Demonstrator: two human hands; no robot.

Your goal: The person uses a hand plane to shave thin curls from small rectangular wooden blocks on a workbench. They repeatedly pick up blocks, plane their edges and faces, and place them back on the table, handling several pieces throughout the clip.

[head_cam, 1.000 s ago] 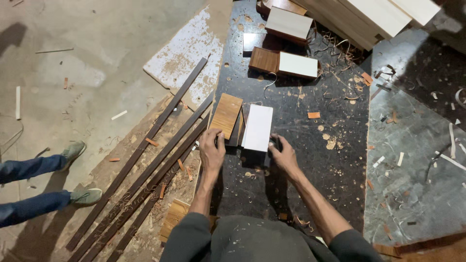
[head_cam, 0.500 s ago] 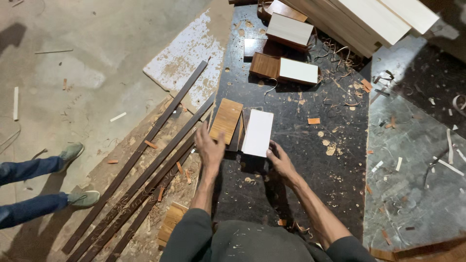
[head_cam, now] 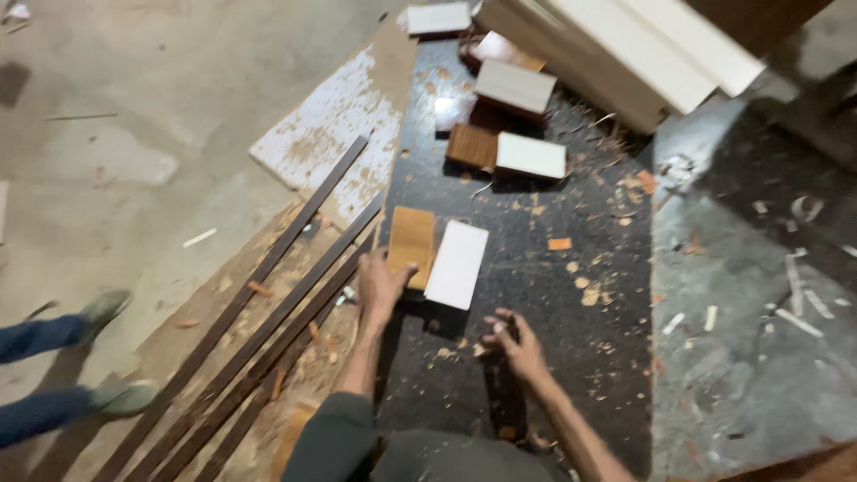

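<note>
While you knelt over the dark board (head_cam: pixel 536 295) that served as your bench on the floor, it was strewn with wood chips and shavings, and it carried everything you were working on. Beyond it, at the top right, lay a stack of long pale planks (head_cam: pixel 625 54), and to its left a white-flecked sheet (head_cam: pixel 330 143) with four dark strips (head_cam: pixel 268 312) running slantwise across it. A person's blue-trousered legs and green shoes (head_cam: pixel 98 357) stood at the left edge, apart from you.

Nearer in, the white panel (head_cam: pixel 457 264) lay flat just in front of you, touching the tan wooden piece (head_cam: pixel 411 243) at its left side. Farther up the board sat another white block beside a brown one (head_cam: pixel 504 152).

A second earlier both your hands had been at the near edge of the white panel. By this moment your right hand (head_cam: pixel 513 344) had come away and back toward you; its fingers were curled loosely over the board, and the blur kept me from telling whether it pinched anything small. Your left hand (head_cam: pixel 382 284) stayed forward, fingers spread, resting on the near end of the tan piece, a flat press more than a closed grip. I judged the panel was set down and released.
</note>
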